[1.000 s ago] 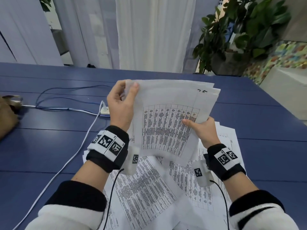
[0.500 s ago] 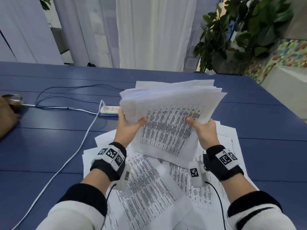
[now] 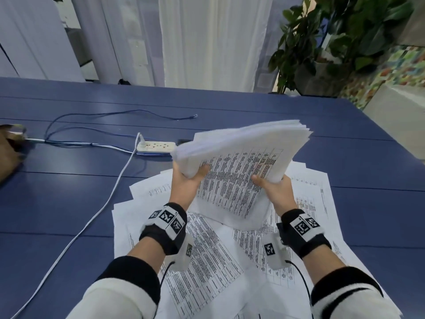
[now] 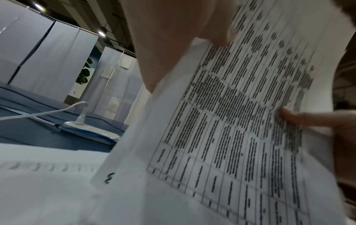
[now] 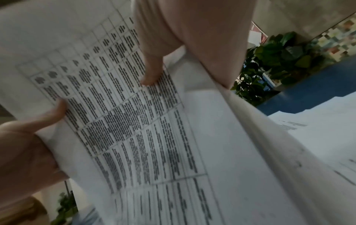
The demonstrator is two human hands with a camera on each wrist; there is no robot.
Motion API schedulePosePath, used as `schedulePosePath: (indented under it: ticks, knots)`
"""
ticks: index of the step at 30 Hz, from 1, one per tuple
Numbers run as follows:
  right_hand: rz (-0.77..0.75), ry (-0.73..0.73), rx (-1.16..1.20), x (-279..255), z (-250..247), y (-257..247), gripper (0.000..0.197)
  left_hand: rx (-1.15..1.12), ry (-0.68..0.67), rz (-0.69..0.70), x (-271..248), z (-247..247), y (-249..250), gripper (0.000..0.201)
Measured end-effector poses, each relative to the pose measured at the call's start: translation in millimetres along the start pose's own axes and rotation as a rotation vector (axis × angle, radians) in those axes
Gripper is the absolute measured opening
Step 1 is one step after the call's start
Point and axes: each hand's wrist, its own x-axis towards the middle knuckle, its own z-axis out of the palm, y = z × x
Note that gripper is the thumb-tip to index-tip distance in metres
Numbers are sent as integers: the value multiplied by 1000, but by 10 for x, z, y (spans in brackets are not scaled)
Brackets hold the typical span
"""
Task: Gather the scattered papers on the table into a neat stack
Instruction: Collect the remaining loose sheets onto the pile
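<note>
A thick stack of printed papers [image 3: 241,157] hangs above the blue table [image 3: 69,192], its top sheet showing a table of text. My left hand [image 3: 186,180] grips its left edge, thumb on top. My right hand [image 3: 273,189] grips the near right edge, thumb on top as well. The stack tilts up toward the far right. Several loose printed sheets [image 3: 207,254] lie scattered on the table under my forearms. The left wrist view shows the stack [image 4: 240,121] close up under my left thumb [image 4: 221,38]; the right wrist view shows the stack [image 5: 134,121] with the right thumb [image 5: 152,76] on it.
A white power strip [image 3: 156,146] with white and blue cables [image 3: 99,210] lies on the table left of the stack. A brown object [image 3: 9,153] sits at the far left edge. A potted plant [image 3: 333,42] stands beyond the table's far right corner.
My left hand dropped from the stack's top edge to its lower left side. The stack has tipped from upright toward flat and swung to the right.
</note>
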Motion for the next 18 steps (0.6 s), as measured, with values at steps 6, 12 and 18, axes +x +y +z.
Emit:
schedulePosePath:
  ticks: [6,12,18]
  knots:
    - [-103,81,77,45,21,-281,20,-41,103,126,51,105,390,13]
    - [-27,-14,-7,10,61,-23,28,-26,137,103,5,51,178,41]
    - [111,-54,-20,4,128,173,29,136,78,-100,-65,-41,-110,53]
